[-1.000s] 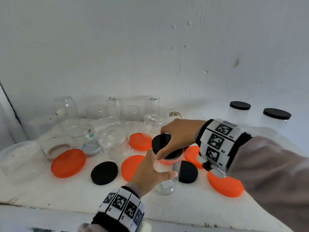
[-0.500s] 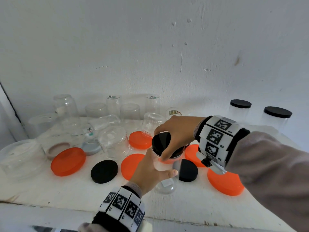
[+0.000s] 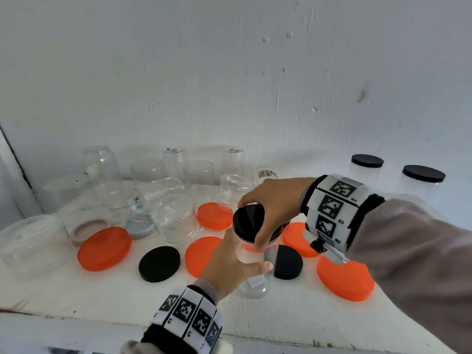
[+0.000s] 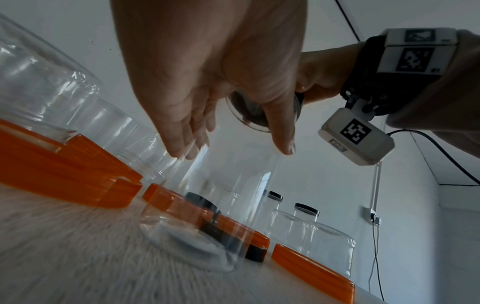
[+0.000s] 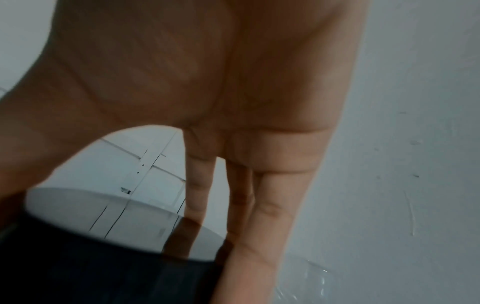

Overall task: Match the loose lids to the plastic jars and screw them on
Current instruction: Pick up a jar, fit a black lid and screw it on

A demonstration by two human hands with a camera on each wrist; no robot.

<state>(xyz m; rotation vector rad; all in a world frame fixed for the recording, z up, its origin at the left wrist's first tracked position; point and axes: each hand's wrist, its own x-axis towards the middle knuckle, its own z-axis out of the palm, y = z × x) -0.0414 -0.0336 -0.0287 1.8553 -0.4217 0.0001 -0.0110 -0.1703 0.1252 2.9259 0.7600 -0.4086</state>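
Observation:
A tall clear plastic jar (image 3: pixel 251 254) stands upright on the white shelf near its front, with a black lid (image 3: pixel 249 222) on its mouth. My left hand (image 3: pixel 236 264) grips the jar's body from the near left, thumb across the front. My right hand (image 3: pixel 270 205) comes in from the right and grips the lid's rim from above with thumb and fingers. The left wrist view shows the jar (image 4: pixel 223 205) from below, with the lid (image 4: pixel 249 109) partly behind my palm. The right wrist view shows the glossy black lid (image 5: pixel 103 246) under my fingers (image 5: pixel 259 216).
Loose black lids (image 3: pixel 159 263) (image 3: pixel 288 261) and several orange lids (image 3: pixel 104 248) (image 3: pixel 344 279) lie around the jar. Several open clear jars (image 3: pixel 175 218), mostly upside down, crowd the back left. Two black-capped jars (image 3: pixel 366 167) (image 3: pixel 422 180) stand at the back right against the wall.
My right hand has turned on the lid, its thumb sliding forward and down over the near rim. The jar and my left hand stay where they were.

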